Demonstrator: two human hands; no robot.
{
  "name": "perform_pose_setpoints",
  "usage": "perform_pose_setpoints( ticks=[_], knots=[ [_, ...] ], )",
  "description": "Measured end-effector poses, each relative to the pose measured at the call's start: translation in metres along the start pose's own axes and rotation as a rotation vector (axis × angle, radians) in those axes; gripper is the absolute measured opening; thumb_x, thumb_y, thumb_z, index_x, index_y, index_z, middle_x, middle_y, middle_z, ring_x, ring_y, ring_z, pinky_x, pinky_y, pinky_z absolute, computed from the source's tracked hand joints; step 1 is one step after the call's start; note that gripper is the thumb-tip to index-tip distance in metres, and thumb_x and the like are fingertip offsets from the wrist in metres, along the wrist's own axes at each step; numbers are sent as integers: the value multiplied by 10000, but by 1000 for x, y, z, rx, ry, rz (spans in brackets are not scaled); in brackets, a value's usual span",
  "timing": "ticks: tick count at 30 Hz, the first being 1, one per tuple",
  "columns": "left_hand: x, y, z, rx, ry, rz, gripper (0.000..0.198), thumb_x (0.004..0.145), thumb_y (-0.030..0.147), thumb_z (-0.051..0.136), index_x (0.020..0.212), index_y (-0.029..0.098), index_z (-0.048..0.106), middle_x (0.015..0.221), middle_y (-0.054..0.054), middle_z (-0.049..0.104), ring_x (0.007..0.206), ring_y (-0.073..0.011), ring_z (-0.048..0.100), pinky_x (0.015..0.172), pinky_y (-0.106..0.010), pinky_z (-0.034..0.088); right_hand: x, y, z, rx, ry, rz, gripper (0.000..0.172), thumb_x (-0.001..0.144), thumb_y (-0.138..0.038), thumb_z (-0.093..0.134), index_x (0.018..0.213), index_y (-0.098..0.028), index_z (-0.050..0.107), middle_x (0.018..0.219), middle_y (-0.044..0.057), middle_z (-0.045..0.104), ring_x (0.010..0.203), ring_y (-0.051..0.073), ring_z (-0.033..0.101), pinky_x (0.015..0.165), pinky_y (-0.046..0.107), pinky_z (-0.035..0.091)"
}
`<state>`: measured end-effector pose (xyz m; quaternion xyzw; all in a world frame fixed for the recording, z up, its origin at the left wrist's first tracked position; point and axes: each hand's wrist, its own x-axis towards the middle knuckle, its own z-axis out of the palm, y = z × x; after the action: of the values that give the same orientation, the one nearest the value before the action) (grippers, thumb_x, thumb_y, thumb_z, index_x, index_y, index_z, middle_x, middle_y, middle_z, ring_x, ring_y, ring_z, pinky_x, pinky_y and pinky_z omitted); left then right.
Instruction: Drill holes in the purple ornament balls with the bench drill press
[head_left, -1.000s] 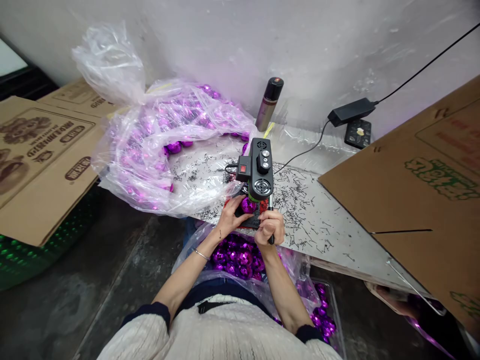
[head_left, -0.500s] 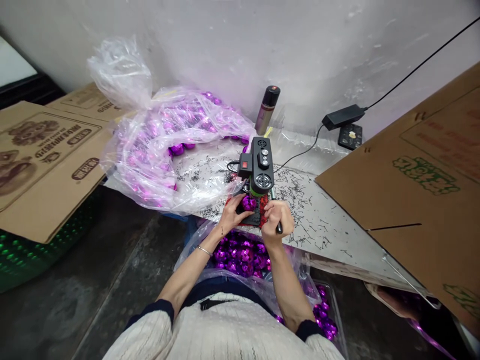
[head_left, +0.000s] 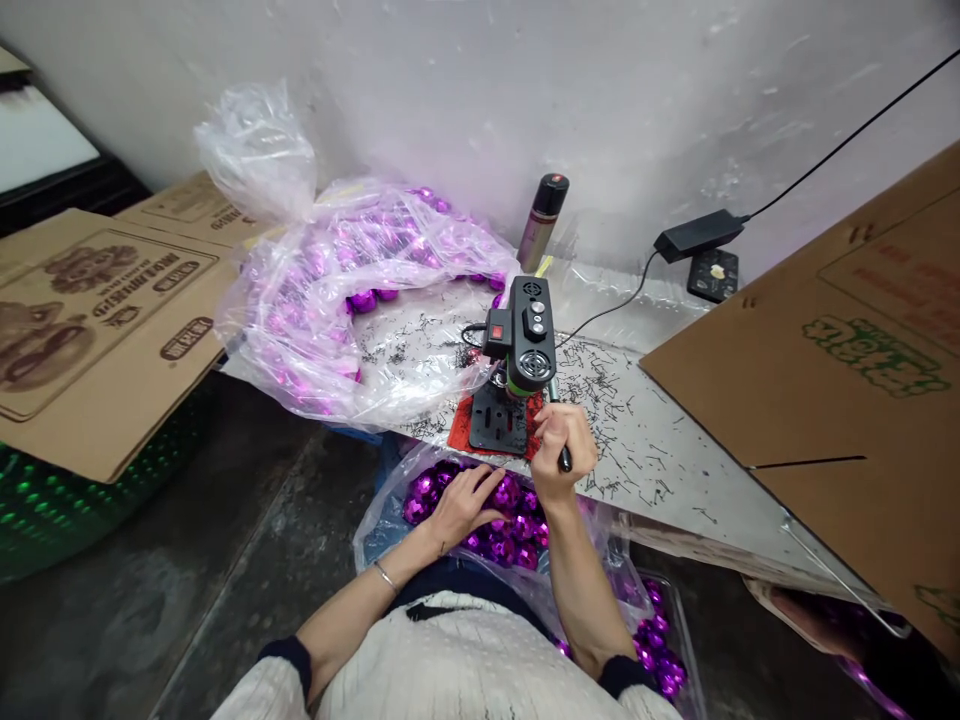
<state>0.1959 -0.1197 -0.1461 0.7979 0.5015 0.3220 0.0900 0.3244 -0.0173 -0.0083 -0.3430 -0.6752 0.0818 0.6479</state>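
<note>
A small black bench machine (head_left: 523,340) with a red switch stands on a red mat (head_left: 460,437) at the table's near edge; its black base plate (head_left: 498,429) is bare. My right hand (head_left: 561,440) is closed round the machine's black lever handle. My left hand (head_left: 466,498) lies with fingers spread on shiny purple faceted balls (head_left: 504,520) in a clear plastic bag (head_left: 382,500) on my lap, below the table edge. Whether it grips a ball I cannot tell.
A big clear bag of purple balls (head_left: 337,300) lies at the table's left. Black metal bits (head_left: 622,420) litter the tabletop. A spray can (head_left: 541,222), a power adapter (head_left: 697,236) and cardboard sheets on the left (head_left: 97,320) and right (head_left: 847,370) surround it.
My left hand left the machine's base, where it held a purple ball, and dropped to the bag on my lap. The base plate is now bare. My right hand stays on the lever.
</note>
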Motion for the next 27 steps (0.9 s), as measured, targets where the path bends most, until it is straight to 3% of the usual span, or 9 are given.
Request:
perform_pose_setpoints(
  ticks=[3, 7, 9, 11, 14, 18, 20, 23, 27],
  knots=[
    [14, -4, -15, -13, 48, 42, 707, 818, 674, 694, 1299, 159, 636, 1132, -163, 729, 991, -290, 743, 833, -403, 626, -2, 1, 0, -1, 7, -19, 270, 962, -116, 463, 727, -222, 546, 687, -8, 595, 679, 148, 612, 629, 310, 453],
    [53, -33, -57, -55, 166, 66, 340, 953, 522, 645, 950, 188, 711, 821, -48, 723, 733, -179, 707, 713, -291, 593, -7, 4, 0, -2, 16, -22, 269, 953, -117, 464, 723, -224, 553, 670, -10, 585, 676, 158, 618, 615, 316, 456],
    [86, -66, -88, 18, 307, -16, 245, 996, 414, 618, 926, 197, 707, 830, -45, 724, 769, -184, 709, 760, -309, 594, -10, 6, 0, -4, 14, -22, 269, 951, -118, 463, 722, -223, 556, 677, -7, 593, 673, 158, 616, 605, 317, 451],
    [125, -114, -123, 103, 454, -182, 282, 961, 455, 665, 1051, 190, 699, 1046, -101, 737, 1024, -263, 712, 936, -429, 587, -11, 8, 0, -7, 10, -29, 260, 950, -121, 468, 728, -222, 559, 684, -5, 598, 671, 157, 613, 598, 318, 448],
    [182, -193, -174, 127, 618, -413, 454, 905, 481, 745, 1161, 122, 636, 1331, -162, 653, 1373, -322, 539, 1191, -616, 389, -12, 8, -1, -16, -3, -36, 254, 952, -115, 465, 738, -221, 551, 684, -6, 592, 679, 154, 612, 604, 318, 450],
    [229, -260, -221, 101, 656, -788, 368, 951, 315, 730, 1032, -7, 571, 1313, -214, 664, 1404, -344, 503, 1175, -792, 200, -11, 6, -2, -19, -18, -41, 251, 953, -95, 452, 750, -219, 535, 691, -12, 584, 692, 143, 613, 620, 307, 455],
    [240, -267, -237, 82, 644, -828, 240, 987, 209, 666, 891, 14, 564, 1174, -184, 726, 1326, -334, 580, 1160, -771, 265, -11, 6, -1, -21, -19, -47, 252, 956, -99, 446, 751, -221, 528, 689, -15, 577, 695, 142, 616, 620, 304, 455],
    [253, -257, -257, 58, 659, -774, 142, 1018, 82, 534, 887, 32, 556, 1059, -77, 755, 1154, -222, 690, 1140, -583, 459, -11, 6, -1, -24, -15, -56, 258, 963, -110, 436, 747, -224, 519, 683, -17, 568, 693, 142, 613, 617, 303, 455],
    [275, -224, -275, -52, 672, -381, 271, 1031, -16, 244, 1175, -15, 474, 1061, -18, 723, 1041, -119, 727, 1009, -390, 568, -10, 6, -2, -16, -33, -66, 252, 960, -100, 439, 755, -222, 522, 680, -18, 563, 710, 142, 617, 635, 301, 468]
  ],
)
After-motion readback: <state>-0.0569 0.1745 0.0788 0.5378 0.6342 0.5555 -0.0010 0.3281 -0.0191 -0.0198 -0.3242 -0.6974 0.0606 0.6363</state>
